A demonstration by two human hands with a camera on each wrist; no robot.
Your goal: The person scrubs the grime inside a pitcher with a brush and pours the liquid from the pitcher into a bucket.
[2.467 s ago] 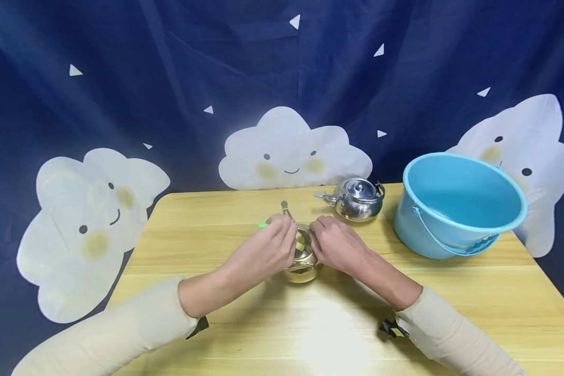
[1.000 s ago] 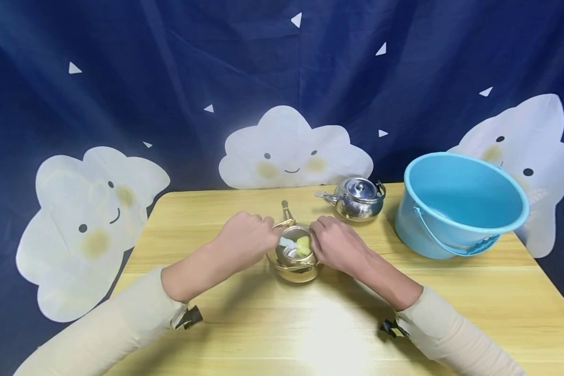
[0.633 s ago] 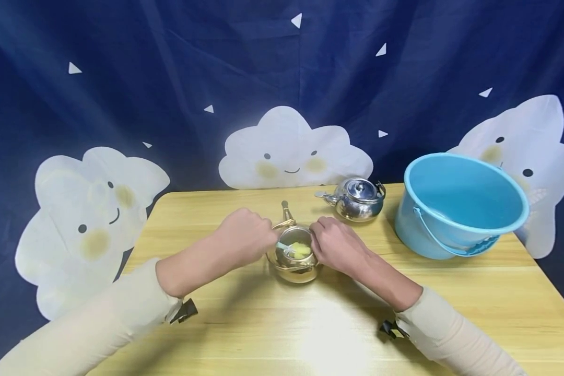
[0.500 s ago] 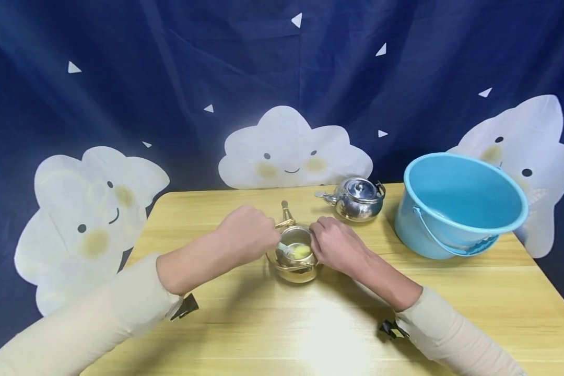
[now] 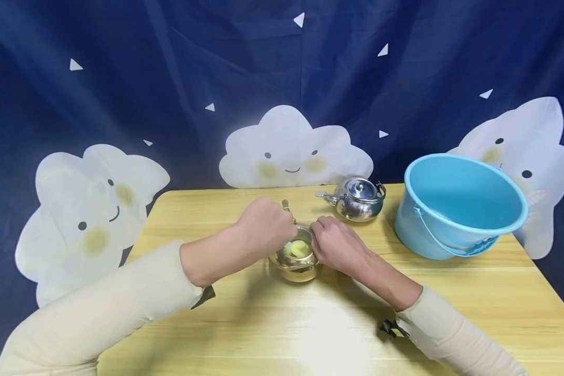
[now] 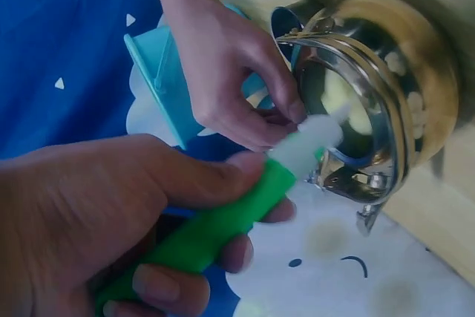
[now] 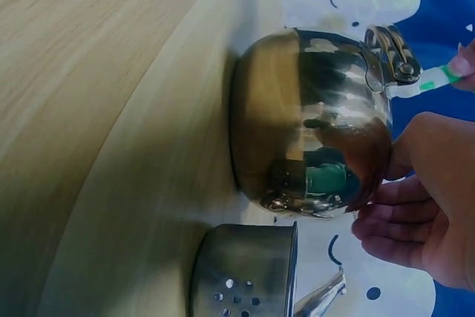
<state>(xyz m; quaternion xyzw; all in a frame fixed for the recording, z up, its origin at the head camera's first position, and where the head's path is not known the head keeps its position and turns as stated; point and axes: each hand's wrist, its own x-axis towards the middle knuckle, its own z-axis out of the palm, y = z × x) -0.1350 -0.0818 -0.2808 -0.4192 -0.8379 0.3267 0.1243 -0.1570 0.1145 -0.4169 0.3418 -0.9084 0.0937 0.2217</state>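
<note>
A gold-and-silver metal teapot [image 5: 295, 273] stands lidless on the table, its spout pointing to the back. My left hand [image 5: 265, 227] is above its mouth and grips the green handle of a cleaning brush [image 6: 241, 213]. The brush has a white neck, and its pale yellow head [image 5: 301, 249] sits inside the pot. On the right side my right hand [image 5: 336, 243] pinches the teapot's rim; in the right wrist view its other fingers curl beside the wall. The teapot's carrying handle [image 5: 298, 268] is folded down to the front.
A silver lidded teapot [image 5: 357, 209] stands behind on the right. Farther right is a large light blue bucket [image 5: 427, 230] with its handle hanging down. A perforated metal strainer [image 7: 241, 272] stands close to the gold teapot. A blue curtain [image 5: 244, 57] hangs behind the table [image 5: 244, 334].
My left hand has shifted right and a little up over the teapot's mouth, still gripping the brush, whose head has moved within the pot. My right hand and the teapot have stayed in place.
</note>
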